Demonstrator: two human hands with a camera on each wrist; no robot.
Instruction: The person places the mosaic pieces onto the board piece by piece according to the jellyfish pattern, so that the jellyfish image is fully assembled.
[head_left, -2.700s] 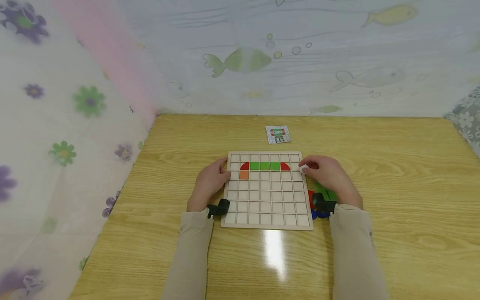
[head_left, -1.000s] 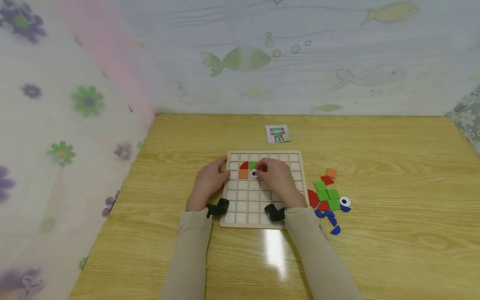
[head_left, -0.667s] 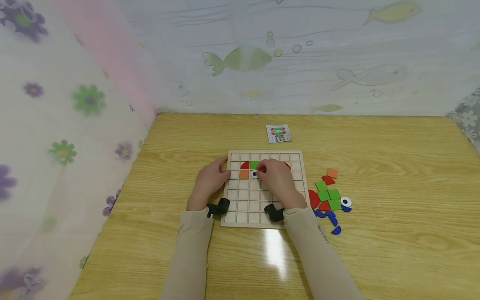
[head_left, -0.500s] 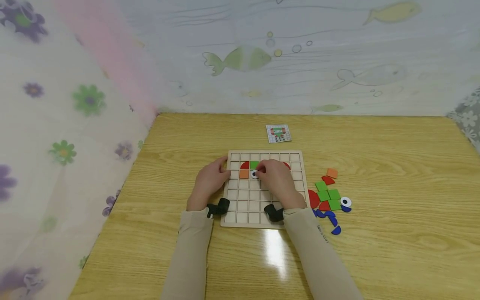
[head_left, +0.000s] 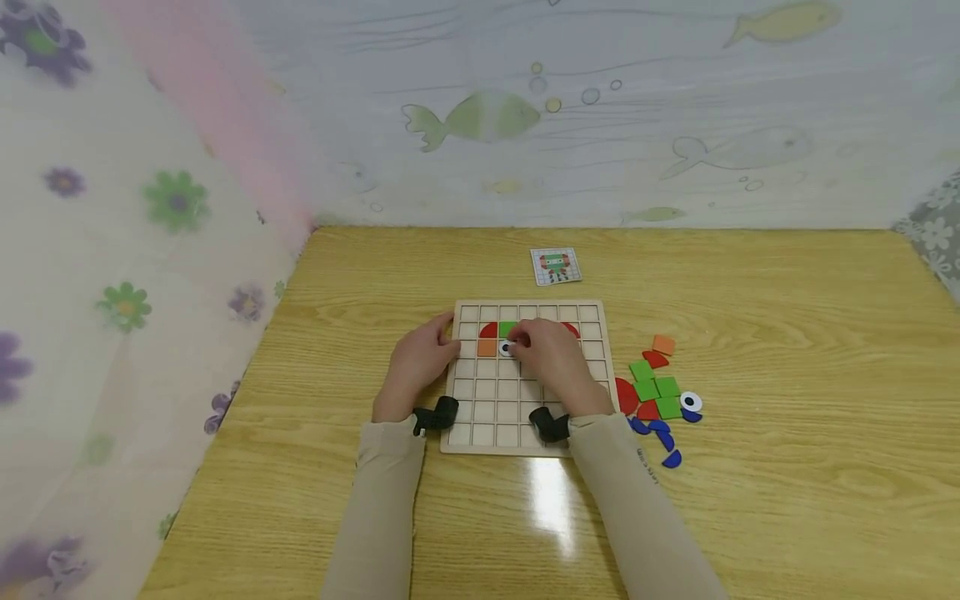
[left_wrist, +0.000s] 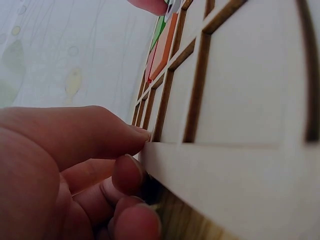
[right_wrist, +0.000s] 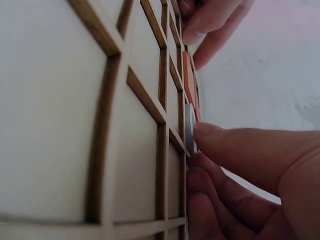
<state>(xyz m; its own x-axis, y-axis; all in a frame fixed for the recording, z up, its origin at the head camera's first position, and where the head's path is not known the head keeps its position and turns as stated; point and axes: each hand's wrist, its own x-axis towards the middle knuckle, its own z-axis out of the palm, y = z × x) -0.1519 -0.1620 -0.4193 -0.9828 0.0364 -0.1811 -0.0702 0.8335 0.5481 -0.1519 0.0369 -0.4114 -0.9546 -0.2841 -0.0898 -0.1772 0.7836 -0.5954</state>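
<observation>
One disc (head_left: 505, 347) in pinched right hand (head_left: 553, 357)

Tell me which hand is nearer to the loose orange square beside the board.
Right. The right hand is over the board, left of the loose orange square; the left hand is farther off, at the board's left edge.

Wood-grain table (head_left: 810, 375); beyond its far edge, a pale wall covering (head_left: 637, 50) printed with fish (head_left: 491, 117); along its left edge, purple-and-green flowered sheeting (head_left: 82, 242); by its far right corner, grey floral material (head_left: 933, 233).
</observation>
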